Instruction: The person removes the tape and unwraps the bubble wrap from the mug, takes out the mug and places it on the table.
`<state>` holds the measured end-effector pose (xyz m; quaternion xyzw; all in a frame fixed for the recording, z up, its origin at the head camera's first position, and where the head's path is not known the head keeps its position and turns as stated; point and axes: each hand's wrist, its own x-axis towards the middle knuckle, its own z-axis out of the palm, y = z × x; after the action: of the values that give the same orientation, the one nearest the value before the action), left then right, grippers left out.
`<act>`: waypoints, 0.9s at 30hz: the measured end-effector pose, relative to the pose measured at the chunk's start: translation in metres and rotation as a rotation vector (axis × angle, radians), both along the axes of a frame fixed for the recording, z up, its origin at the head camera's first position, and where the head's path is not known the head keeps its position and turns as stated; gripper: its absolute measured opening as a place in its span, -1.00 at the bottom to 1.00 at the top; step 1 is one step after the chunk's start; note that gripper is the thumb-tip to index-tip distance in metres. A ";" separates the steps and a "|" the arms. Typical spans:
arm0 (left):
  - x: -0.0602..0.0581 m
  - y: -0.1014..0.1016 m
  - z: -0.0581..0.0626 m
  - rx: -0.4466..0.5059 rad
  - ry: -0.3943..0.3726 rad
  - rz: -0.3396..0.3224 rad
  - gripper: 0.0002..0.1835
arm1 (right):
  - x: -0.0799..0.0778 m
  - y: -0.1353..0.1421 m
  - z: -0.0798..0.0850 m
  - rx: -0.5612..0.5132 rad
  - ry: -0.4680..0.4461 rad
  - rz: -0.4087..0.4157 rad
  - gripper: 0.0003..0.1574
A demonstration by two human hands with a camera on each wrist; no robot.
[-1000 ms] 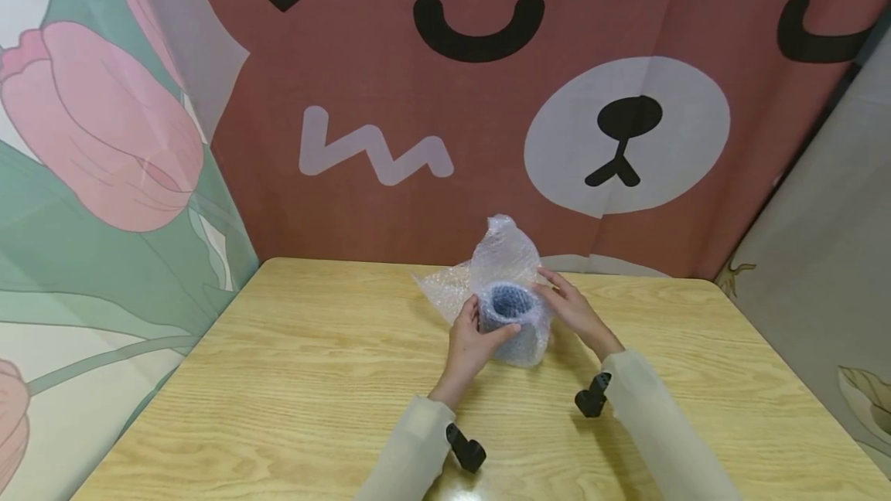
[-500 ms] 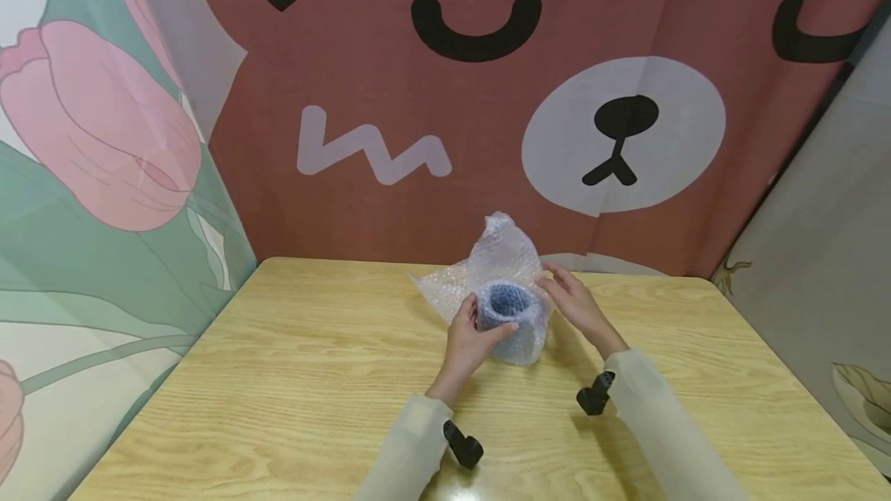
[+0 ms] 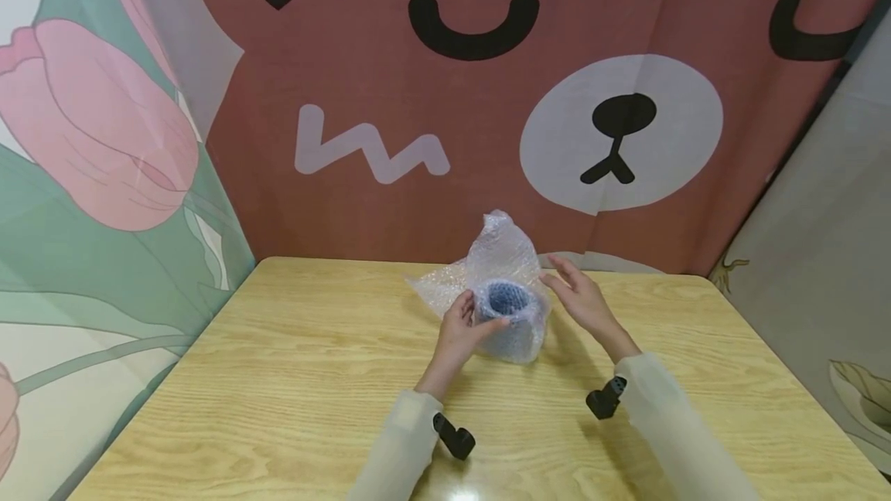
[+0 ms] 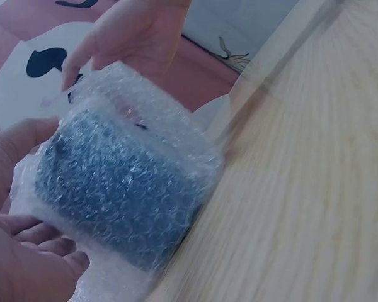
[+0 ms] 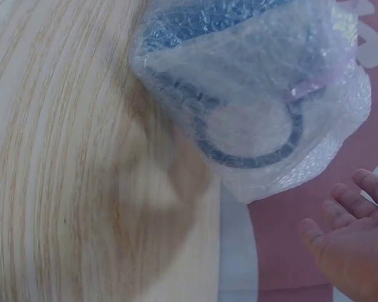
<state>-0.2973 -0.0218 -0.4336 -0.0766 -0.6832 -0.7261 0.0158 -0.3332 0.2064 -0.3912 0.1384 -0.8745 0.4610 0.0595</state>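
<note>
A blue mug (image 4: 120, 182) stands upright on the table, wrapped in clear bubble wrap (image 3: 503, 246), its mouth facing up. Through the film in the right wrist view, the dark curved handle (image 5: 252, 160) shows on the mug's right side. My left hand (image 3: 459, 337) is at the mug's left, thumb tip by the rim and fingers loosely bent beside the wrap, not closed round it. Off to the right, my right hand (image 3: 583, 301) has its fingers spread, a small gap from the wrap; the right wrist view shows its palm (image 5: 359, 251) holding nothing.
The wood-grain table (image 3: 313, 377) reaches back to a hanging cloth (image 3: 376, 215) printed with a bear. A loose flap of bubble wrap (image 3: 442, 288) spreads out behind the mug to the left, and another part stands up above the rim.
My right hand has drawn away from the wrap to the right. My left hand has loosened and shifted slightly left off the mug. The wrapped mug stays in place.
</note>
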 end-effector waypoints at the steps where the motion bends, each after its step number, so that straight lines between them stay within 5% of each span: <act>1: -0.001 -0.002 0.000 0.005 -0.012 -0.009 -0.02 | 0.001 0.000 0.001 -0.001 0.009 0.006 -0.17; 16: -0.006 -0.012 0.001 0.056 -0.020 -0.128 -0.09 | 0.031 -0.012 0.021 0.211 0.273 0.024 -0.17; 27: -0.004 -0.009 0.001 0.093 -0.005 -0.169 -0.12 | 0.049 -0.021 0.018 0.378 0.419 0.087 -0.10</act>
<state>-0.3017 -0.0307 -0.4329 -0.1314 -0.6397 -0.7561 -0.0436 -0.2842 0.1852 -0.3732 0.2767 -0.9069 0.2531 0.1921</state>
